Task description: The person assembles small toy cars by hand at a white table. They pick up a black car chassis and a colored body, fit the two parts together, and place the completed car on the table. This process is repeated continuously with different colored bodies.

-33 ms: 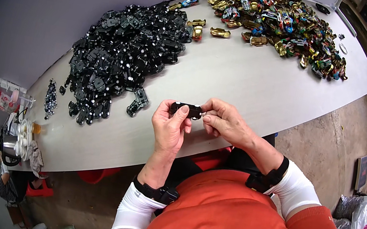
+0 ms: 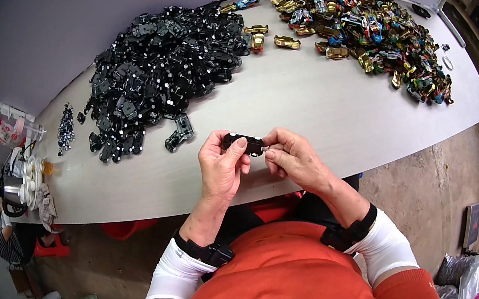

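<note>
To do this step well, the black toy car base should be held level and firm, so that it doesn't twist when the other hand works at its right end. A straight, gentle push seems wiser than a sideways one, as thin plastic could bend.

The base is over the near edge of the table, between the two hands. The left hand pinches it, thumb pressed on the upward face and fingers closed behind. The right hand has thumb and forefinger pressed together at the right end, on a small pale piece (too tiny to make out properly); its other fingers curl in. A heap of black parts lies farther left, shiny car shells far right.
</note>
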`<move>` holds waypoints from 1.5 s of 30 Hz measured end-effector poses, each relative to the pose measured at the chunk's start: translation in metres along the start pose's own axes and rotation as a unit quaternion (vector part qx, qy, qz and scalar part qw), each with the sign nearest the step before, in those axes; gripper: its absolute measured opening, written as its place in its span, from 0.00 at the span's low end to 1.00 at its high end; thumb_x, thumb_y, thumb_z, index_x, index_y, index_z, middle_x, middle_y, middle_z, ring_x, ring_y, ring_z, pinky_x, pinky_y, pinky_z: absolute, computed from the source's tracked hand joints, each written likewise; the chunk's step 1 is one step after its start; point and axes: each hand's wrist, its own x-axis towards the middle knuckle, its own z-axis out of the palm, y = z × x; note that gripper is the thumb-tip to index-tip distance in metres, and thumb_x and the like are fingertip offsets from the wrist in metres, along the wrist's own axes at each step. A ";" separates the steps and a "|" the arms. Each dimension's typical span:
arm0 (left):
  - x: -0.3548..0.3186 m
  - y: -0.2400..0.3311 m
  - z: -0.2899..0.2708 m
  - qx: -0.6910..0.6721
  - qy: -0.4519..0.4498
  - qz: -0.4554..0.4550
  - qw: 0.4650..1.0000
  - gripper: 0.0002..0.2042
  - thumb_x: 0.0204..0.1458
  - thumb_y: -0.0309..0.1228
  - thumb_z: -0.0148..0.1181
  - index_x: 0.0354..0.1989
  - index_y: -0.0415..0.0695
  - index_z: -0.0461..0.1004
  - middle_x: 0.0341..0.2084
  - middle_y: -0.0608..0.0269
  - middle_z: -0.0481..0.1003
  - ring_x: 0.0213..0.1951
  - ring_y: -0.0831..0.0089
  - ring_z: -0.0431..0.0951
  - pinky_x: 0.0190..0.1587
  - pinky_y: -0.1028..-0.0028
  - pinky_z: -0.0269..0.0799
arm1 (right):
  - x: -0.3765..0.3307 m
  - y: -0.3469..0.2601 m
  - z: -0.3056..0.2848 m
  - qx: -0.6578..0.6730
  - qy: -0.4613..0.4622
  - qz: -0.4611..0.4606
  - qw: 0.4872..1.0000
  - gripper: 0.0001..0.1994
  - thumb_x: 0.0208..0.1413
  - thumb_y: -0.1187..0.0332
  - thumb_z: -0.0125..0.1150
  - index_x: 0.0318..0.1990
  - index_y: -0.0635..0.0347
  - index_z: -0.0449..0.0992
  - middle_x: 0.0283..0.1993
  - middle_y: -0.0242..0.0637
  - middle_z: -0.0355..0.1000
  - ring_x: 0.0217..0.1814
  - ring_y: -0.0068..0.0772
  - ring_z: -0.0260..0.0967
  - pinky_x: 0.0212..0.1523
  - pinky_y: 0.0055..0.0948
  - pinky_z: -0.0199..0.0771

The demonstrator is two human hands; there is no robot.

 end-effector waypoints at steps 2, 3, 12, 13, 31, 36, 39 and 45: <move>0.001 -0.002 0.000 -0.003 0.000 -0.004 1.000 0.08 0.48 0.21 0.58 0.31 0.40 0.64 0.21 0.64 0.70 0.15 0.80 0.69 0.13 0.83 0.65 | 0.000 0.002 -0.002 -0.017 0.004 -0.001 1.000 0.04 0.56 0.75 0.45 0.38 0.64 0.63 0.18 0.27 0.63 0.17 0.14 0.55 0.17 0.17 0.56; 0.001 -0.003 0.001 -0.002 0.002 -0.003 1.000 0.08 0.48 0.21 0.58 0.31 0.40 0.64 0.21 0.64 0.70 0.15 0.80 0.69 0.13 0.83 0.65 | 0.001 0.003 -0.002 -0.028 0.007 -0.002 1.000 0.04 0.56 0.75 0.45 0.38 0.64 0.63 0.18 0.27 0.63 0.17 0.14 0.55 0.17 0.17 0.56; -0.004 -0.005 0.007 0.001 0.002 0.024 1.000 0.08 0.49 0.19 0.57 0.31 0.40 0.63 0.21 0.64 0.69 0.16 0.80 0.69 0.13 0.83 0.65 | -0.003 -0.002 -0.001 -0.059 0.030 0.003 0.998 0.02 0.54 0.77 0.46 0.35 0.64 0.63 0.18 0.28 0.63 0.18 0.15 0.55 0.18 0.18 0.56; -0.005 -0.005 0.008 0.006 0.001 0.036 0.999 0.08 0.49 0.19 0.57 0.30 0.40 0.63 0.21 0.64 0.69 0.16 0.80 0.69 0.13 0.83 0.65 | -0.003 -0.003 0.000 -0.059 0.034 0.009 0.998 0.02 0.54 0.77 0.47 0.34 0.64 0.63 0.19 0.28 0.63 0.18 0.15 0.55 0.18 0.18 0.56; -0.002 0.005 -0.023 0.066 -0.135 -0.162 0.975 0.10 0.53 0.23 0.51 0.44 0.39 0.67 0.30 0.59 0.72 0.31 0.71 0.75 0.33 0.70 0.75 | -0.007 -0.003 -0.019 -0.012 0.019 0.025 0.999 0.07 0.56 0.72 0.51 0.39 0.65 0.72 0.24 0.29 0.66 0.23 0.15 0.60 0.23 0.14 0.61; -0.003 0.001 -0.027 0.120 -0.147 -0.142 0.972 0.10 0.51 0.23 0.55 0.42 0.36 0.71 0.31 0.61 0.75 0.28 0.80 0.72 0.28 0.81 0.68 | -0.001 -0.008 -0.012 0.021 0.012 0.053 0.998 0.08 0.53 0.74 0.54 0.38 0.68 0.73 0.25 0.32 0.69 0.23 0.16 0.62 0.22 0.15 0.63; -0.006 0.001 -0.024 0.118 -0.147 -0.143 0.972 0.09 0.50 0.22 0.55 0.40 0.35 0.71 0.31 0.63 0.74 0.28 0.81 0.72 0.30 0.81 0.68 | 0.000 -0.007 -0.016 0.037 -0.005 0.071 0.997 0.07 0.53 0.74 0.55 0.37 0.69 0.73 0.26 0.34 0.70 0.23 0.17 0.63 0.22 0.14 0.64; -0.008 -0.003 -0.018 0.152 -0.159 -0.079 0.972 0.08 0.51 0.21 0.53 0.40 0.36 0.71 0.30 0.64 0.73 0.27 0.81 0.71 0.29 0.82 0.67 | -0.002 -0.006 -0.020 0.085 -0.032 0.091 0.992 0.04 0.52 0.74 0.56 0.32 0.67 0.72 0.25 0.34 0.69 0.21 0.18 0.63 0.20 0.15 0.62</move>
